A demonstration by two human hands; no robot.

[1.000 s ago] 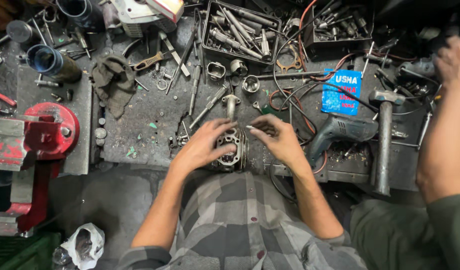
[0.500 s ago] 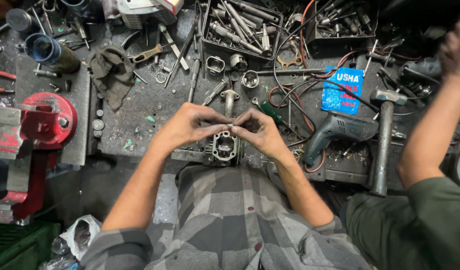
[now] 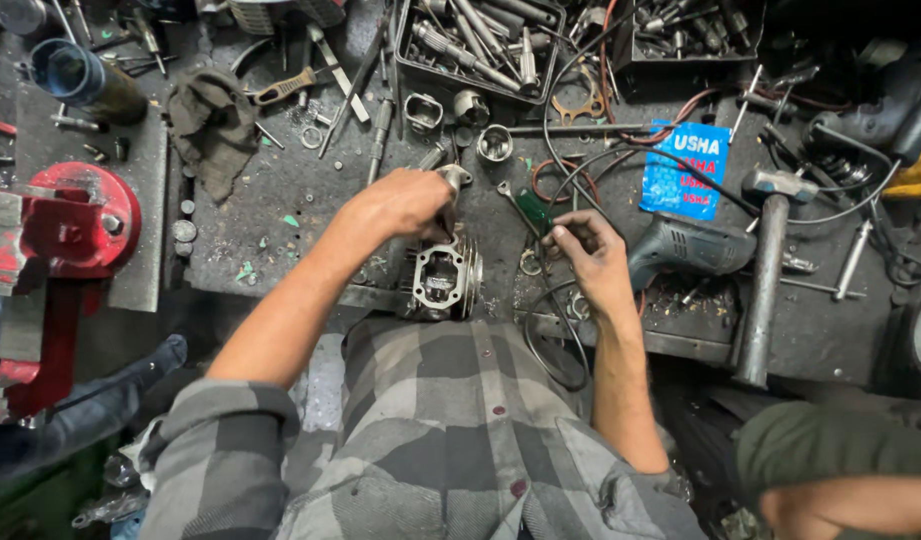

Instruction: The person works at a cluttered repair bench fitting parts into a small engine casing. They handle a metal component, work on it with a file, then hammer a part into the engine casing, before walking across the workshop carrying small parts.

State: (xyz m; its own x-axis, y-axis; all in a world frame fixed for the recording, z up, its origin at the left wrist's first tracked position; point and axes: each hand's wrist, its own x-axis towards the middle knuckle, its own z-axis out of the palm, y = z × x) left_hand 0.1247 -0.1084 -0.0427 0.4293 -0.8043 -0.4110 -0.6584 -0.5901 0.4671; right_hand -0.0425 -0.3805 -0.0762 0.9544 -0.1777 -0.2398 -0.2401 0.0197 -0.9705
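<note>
A finned engine cylinder (image 3: 442, 277) sits at the near edge of the cluttered counter (image 3: 280, 215). The left hand (image 3: 405, 203) rests on its top, grip curled over the fins. The right hand (image 3: 592, 252) – just beside it – pinches a green-handled screwdriver (image 3: 530, 210), next to a grey power drill (image 3: 685, 247) and hammer (image 3: 763, 270).

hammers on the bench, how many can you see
1. A steel-headed hammer with a long metal handle lies at the right of the dark cluttered workbench, just right of the grey power drill. Others may be hidden in the clutter.
</note>
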